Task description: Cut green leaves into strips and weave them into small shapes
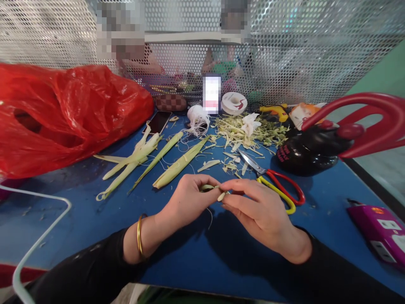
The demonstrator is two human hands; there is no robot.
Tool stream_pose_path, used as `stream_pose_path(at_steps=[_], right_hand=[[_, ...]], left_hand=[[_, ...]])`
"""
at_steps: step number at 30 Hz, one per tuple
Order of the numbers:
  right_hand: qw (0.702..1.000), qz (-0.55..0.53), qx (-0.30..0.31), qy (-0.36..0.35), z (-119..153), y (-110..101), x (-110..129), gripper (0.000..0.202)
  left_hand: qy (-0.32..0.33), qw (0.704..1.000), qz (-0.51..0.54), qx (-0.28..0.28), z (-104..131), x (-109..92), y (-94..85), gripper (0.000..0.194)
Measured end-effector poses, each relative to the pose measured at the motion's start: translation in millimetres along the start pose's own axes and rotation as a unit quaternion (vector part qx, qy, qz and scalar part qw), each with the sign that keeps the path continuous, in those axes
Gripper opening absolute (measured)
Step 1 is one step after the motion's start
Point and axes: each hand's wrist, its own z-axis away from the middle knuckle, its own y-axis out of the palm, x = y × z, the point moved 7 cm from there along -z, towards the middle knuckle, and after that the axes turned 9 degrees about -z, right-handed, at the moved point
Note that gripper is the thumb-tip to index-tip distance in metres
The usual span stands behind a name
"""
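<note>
Left hand (185,200) and right hand (262,211) both pinch 1 pale-green leaf strip (207,187) between their fingers (236,184). Left should anchor, right work the tip gently so it won't split; mind the thin strand (211,216) just below the fingers.

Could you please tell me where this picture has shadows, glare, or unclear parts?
Head view: a dark shadow lies on the blue tabletop below the hands; glossy highlights show on the red plastic bag; the screen of the upright phone is pixelated; and the background behind the perforated panel looks unclear, with some pixelated patches.
</note>
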Motion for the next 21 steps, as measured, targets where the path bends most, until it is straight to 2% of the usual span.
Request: stream_pose_path(at_steps=[5, 8, 12, 16, 21], right_hand=[[0.999, -0.024, -0.012, 0.024, -0.6, -3.9, -3.6, 0.010], [0.992, -0.099, -0.015, 0.079, 0.8, -4.4, -10.6, 0.011], [0.964, -0.201, -0.026, 0.174, 2.2, -3.8, -21.5, 0.013], [0.940, -0.240, -0.023, 0.241, 3.2, -1.5, -29.8, 0.020], [0.934, -0.238, -0.018, 0.266, 3.9, 1.4, -33.6, 0.021]], left_hand=[[-0.014, 0.999, 0.037, 0.034, -2.1, 2.5, 4.1, 0.007], [-0.009, 0.999, 0.031, 0.038, -1.9, 3.4, 5.1, 0.007], [-0.008, 0.998, 0.024, 0.050, -0.4, 4.0, 7.9, 0.006], [-0.007, 0.998, -0.009, 0.060, 0.6, 1.3, 9.7, 0.009], [0.045, 0.995, -0.080, 0.047, 4.3, -8.4, 10.1, 0.011]])
